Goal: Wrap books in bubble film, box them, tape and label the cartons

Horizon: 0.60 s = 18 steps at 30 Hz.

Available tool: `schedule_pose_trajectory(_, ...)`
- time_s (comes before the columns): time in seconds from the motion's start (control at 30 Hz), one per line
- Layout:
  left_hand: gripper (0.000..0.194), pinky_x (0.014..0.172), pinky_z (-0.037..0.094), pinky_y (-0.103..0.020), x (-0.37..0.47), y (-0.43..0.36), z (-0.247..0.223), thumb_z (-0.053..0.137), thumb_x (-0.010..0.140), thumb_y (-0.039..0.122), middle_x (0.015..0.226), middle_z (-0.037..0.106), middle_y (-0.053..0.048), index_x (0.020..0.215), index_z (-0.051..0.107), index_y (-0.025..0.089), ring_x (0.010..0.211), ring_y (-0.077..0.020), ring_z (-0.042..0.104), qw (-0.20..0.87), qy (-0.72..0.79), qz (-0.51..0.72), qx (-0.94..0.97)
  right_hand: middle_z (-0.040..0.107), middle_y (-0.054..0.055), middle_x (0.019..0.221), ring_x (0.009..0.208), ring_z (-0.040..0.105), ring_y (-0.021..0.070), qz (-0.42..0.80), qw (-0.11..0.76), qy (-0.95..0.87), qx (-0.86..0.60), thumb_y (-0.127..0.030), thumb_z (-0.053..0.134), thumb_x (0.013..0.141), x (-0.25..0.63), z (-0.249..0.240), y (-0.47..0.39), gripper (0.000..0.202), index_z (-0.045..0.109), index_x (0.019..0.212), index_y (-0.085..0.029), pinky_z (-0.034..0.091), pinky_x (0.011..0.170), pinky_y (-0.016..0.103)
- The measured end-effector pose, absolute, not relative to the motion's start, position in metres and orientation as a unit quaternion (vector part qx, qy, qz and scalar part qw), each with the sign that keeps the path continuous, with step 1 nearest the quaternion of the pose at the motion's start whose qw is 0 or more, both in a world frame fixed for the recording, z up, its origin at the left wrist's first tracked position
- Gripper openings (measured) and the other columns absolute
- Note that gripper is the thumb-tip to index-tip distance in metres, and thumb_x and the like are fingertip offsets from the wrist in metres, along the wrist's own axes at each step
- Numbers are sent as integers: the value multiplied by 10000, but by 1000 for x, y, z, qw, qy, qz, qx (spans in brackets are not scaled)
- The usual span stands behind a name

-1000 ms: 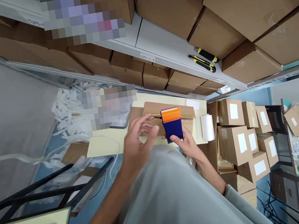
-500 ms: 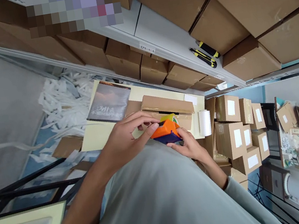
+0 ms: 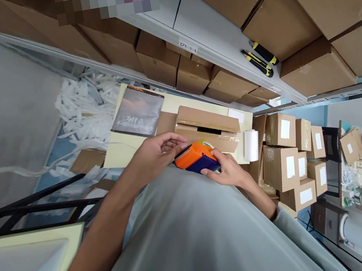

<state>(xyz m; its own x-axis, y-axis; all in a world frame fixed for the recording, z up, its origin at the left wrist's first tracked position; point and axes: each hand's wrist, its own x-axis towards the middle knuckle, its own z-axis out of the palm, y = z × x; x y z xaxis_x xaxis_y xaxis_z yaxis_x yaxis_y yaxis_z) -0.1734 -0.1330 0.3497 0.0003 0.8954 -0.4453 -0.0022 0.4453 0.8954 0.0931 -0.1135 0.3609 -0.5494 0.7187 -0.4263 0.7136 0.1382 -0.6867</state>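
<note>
An orange and dark blue tape dispenser (image 3: pixel 194 157) is held over my lap by my right hand (image 3: pixel 227 168), its thumb against the blue side. Part of a yellow-green tape roll (image 3: pixel 205 144) shows behind the orange body. My left hand (image 3: pixel 162 153) is at the dispenser's dark front edge, fingers curled and thumb tip close to the index finger. Whatever may be between those fingertips is too small to make out. Just beyond, a cardboard box (image 3: pixel 205 126) lies on the pale yellow table (image 3: pixel 124 152), a dark gap showing between its flaps.
A dark printed sheet (image 3: pixel 137 110) and a white roll (image 3: pixel 251 145) flank the box. Two utility knives (image 3: pixel 260 59) lie on the shelf (image 3: pixel 205 22) above, among cartons. Labelled cartons (image 3: pixel 279 130) are stacked at right; white strips (image 3: pixel 84 110) heap up at left.
The dispenser has turned, showing more of its blue side. My left hand has drawn back slightly to the left, its fingers more curled. The camera view has shifted.
</note>
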Motion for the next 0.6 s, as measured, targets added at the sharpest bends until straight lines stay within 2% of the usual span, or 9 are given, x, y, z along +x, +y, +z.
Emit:
schedule_pose_trajectory(0.27, 566, 805, 659, -383, -156, -153, 341, 728, 782, 797, 909, 794, -84, 872, 721, 238, 884, -272, 774, 557, 649, 408, 320, 657, -22, 797, 652, 603, 207, 487, -71, -765, -415, -621, 694, 1006, 102, 379, -92, 357, 632, 1089, -278, 419, 642, 313)
schedule_pose_trajectory(0.33, 518, 819, 653, -393, -163, -153, 340, 726, 783, 737, 926, 796, -87, 891, 722, 231, 893, -274, 768, 553, 661, 406, 304, 616, -40, 728, 600, 554, 192, 496, -102, -766, -397, -625, 698, 1015, 111, 390, -82, 357, 636, 1057, -276, 388, 616, 313)
schedule_pose_trajectory(0.43, 422, 822, 641, -388, -189, -150, 336, 732, 789, 608, 892, 782, -71, 948, 737, 217, 846, -245, 732, 488, 709, 425, 279, 552, -59, 629, 524, 477, 179, 495, -152, -762, -389, -629, 722, 1008, 132, 407, -62, 360, 659, 1003, -275, 351, 573, 320)
schedule_pose_trajectory(0.6, 345, 931, 655, -400, -222, -136, 325, 787, 828, 484, 934, 784, -79, 981, 741, 178, 907, -224, 730, 448, 721, 452, 274, 652, -2, 755, 632, 560, 193, 489, -155, -765, -388, -636, 722, 1010, 150, 421, -13, 375, 690, 986, -263, 413, 575, 317)
